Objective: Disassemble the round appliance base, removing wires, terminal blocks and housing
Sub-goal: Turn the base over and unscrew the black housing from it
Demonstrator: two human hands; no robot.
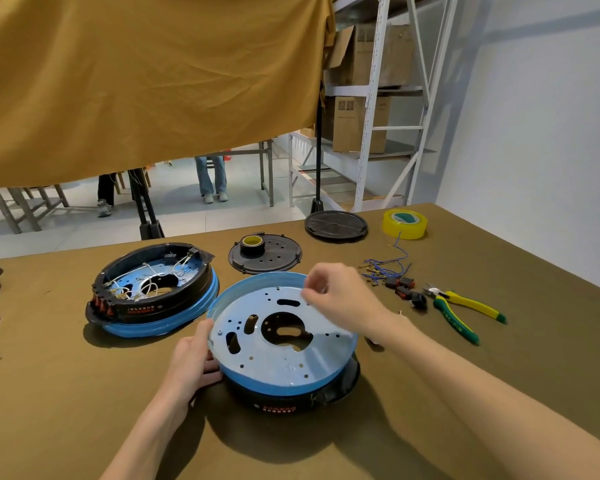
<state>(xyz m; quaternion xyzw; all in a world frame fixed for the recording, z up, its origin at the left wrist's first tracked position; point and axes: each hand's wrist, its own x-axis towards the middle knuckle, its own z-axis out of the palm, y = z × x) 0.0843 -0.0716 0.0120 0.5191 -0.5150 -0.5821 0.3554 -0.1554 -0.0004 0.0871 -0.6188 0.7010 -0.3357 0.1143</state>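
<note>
— What's in front of you, biggest first?

— The olive-covered table, then your blue round base near its front edge, sitting on a black housing that it mostly hides. A second base, still wired, lies just to the left.

— And your hands?

— Your left hand grips the blue rim. Your right hand hovers over the far rim, fingers pinched; motion blur hides whether they hold anything.

— Smaller bits?

— Pliers, loose blue wires and dark switches lie right of you; the switches are hard to make out.
</note>
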